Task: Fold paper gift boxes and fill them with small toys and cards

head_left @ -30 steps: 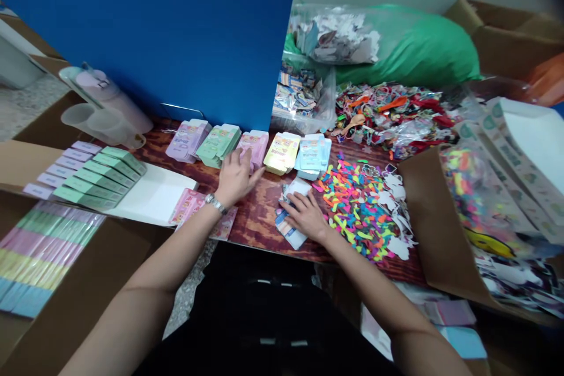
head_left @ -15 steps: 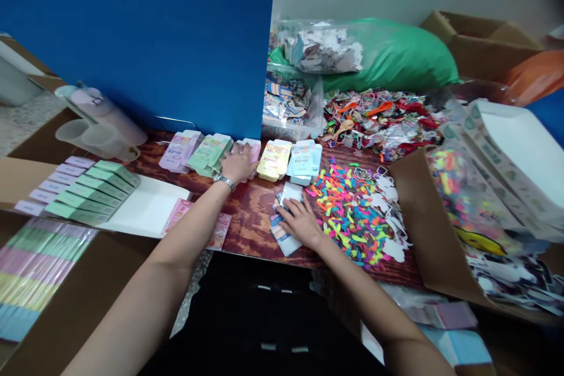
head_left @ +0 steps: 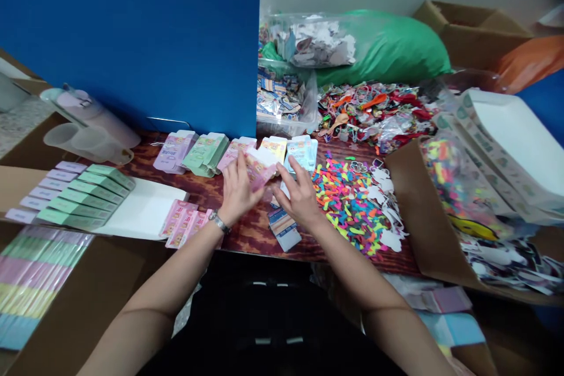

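Note:
A pink carton [head_left: 259,170] is raised over the table, gripped by my left hand [head_left: 237,188] at its left and lower side. My right hand [head_left: 300,194] is at the carton's right end, fingers bent; whether it holds anything is hidden. Behind my hands stands a row of flat cartons: purple [head_left: 174,151], green [head_left: 205,154], pink [head_left: 233,150], yellow [head_left: 274,145] and blue [head_left: 303,153]. Below my right hand lie blue-and-white packets [head_left: 284,229]. Several pink boxes [head_left: 183,223] sit left of my left wrist.
Colourful small balloons [head_left: 352,205] and white cutouts [head_left: 390,205] cover the table's right part. Green boxes [head_left: 88,197] stand on a white tray [head_left: 141,208] at left. A cardboard box [head_left: 414,217] borders the right; a blue panel [head_left: 132,41] rises behind.
My left hand has come back from the pink stack with a pink carton. My right hand has lifted off the blue-and-white packets and moved up to the carton. The view has shifted slightly.

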A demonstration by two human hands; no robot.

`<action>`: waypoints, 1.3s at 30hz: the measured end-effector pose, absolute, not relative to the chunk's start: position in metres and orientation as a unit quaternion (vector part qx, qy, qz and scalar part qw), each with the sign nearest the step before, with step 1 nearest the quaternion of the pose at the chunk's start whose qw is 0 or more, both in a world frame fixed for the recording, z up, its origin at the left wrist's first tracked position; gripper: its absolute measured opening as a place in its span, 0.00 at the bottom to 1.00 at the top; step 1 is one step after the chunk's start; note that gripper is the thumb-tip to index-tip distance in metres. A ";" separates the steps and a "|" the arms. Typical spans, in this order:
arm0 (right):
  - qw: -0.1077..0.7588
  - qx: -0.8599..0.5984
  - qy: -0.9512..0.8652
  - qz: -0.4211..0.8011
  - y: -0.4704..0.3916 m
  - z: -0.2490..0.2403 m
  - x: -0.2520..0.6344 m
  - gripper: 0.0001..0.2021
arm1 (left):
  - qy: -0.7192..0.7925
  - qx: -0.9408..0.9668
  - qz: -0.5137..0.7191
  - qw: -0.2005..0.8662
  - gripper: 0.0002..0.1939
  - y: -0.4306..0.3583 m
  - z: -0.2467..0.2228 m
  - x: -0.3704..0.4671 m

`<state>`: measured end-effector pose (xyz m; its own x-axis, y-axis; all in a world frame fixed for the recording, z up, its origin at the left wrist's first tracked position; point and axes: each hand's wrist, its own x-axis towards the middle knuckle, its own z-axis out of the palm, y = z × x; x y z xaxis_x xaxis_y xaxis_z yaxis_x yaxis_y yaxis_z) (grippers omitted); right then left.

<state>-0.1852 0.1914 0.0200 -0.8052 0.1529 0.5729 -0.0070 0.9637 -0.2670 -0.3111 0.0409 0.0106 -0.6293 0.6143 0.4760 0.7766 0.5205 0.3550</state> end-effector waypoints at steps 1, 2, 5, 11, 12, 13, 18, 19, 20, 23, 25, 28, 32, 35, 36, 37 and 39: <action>0.320 -0.045 -0.937 0.131 0.188 0.024 -0.190 0.23 | -0.852 -0.415 -0.273 0.166 0.53 0.039 0.012 -0.300; 0.322 -0.047 -0.935 0.139 0.186 0.027 -0.192 0.21 | -0.848 -0.421 -0.265 0.180 0.51 0.037 0.014 -0.290; 0.306 -0.046 -0.927 0.212 0.181 0.026 -0.193 0.17 | -0.852 -0.424 -0.242 0.191 0.46 0.031 0.017 -0.275; 0.123 -0.015 -0.863 0.490 0.187 0.030 -0.184 0.13 | -0.838 -0.437 -0.314 0.097 0.33 0.028 0.012 -0.271; 0.104 -0.009 -0.852 0.513 0.187 0.031 -0.183 0.14 | -0.833 -0.435 -0.334 0.069 0.32 0.028 0.011 -0.271; 0.114 -0.018 -0.849 0.516 0.186 0.032 -0.182 0.14 | -0.830 -0.430 -0.353 0.046 0.33 0.029 0.011 -0.270; 0.327 -0.082 -0.892 0.301 0.173 0.030 -0.172 0.15 | -0.816 -0.407 -0.410 0.011 0.46 0.027 0.016 -0.268; 0.332 -0.065 -0.902 0.267 0.170 0.029 -0.170 0.13 | -0.816 -0.409 -0.409 0.011 0.44 0.026 0.016 -0.267; 0.327 -0.043 -0.909 0.254 0.167 0.029 -0.169 0.13 | -0.816 -0.411 -0.406 0.011 0.41 0.025 0.016 -0.267; 0.278 -0.010 -0.900 0.335 0.160 0.032 -0.165 0.13 | -0.815 -0.428 -0.390 0.024 0.37 0.022 0.014 -0.266; 0.255 -0.030 -0.874 0.413 0.157 0.034 -0.163 0.16 | -0.810 -0.445 -0.381 0.040 0.43 0.021 0.012 -0.266; 0.253 -0.106 -0.821 0.500 0.154 0.034 -0.162 0.24 | -0.803 -0.458 -0.378 0.053 0.49 0.021 0.013 -0.266; 0.221 -0.175 -0.723 0.630 0.156 0.035 -0.170 0.20 | -0.799 -0.470 -0.367 0.076 0.37 0.020 0.014 -0.267; 0.159 -0.199 -0.627 0.736 0.161 0.040 -0.178 0.18 | -0.805 -0.481 -0.334 0.096 0.30 0.019 0.014 -0.267; 0.147 -0.206 -0.610 0.751 0.163 0.042 -0.179 0.18 | -0.808 -0.483 -0.324 0.097 0.31 0.019 0.014 -0.267; 0.140 -0.207 -0.609 0.753 0.165 0.044 -0.180 0.17 | -0.811 -0.482 -0.317 0.094 0.33 0.019 0.014 -0.266; 0.134 -0.197 -0.641 0.730 0.167 0.048 -0.181 0.16 | -0.820 -0.474 -0.307 0.088 0.38 0.019 0.013 -0.265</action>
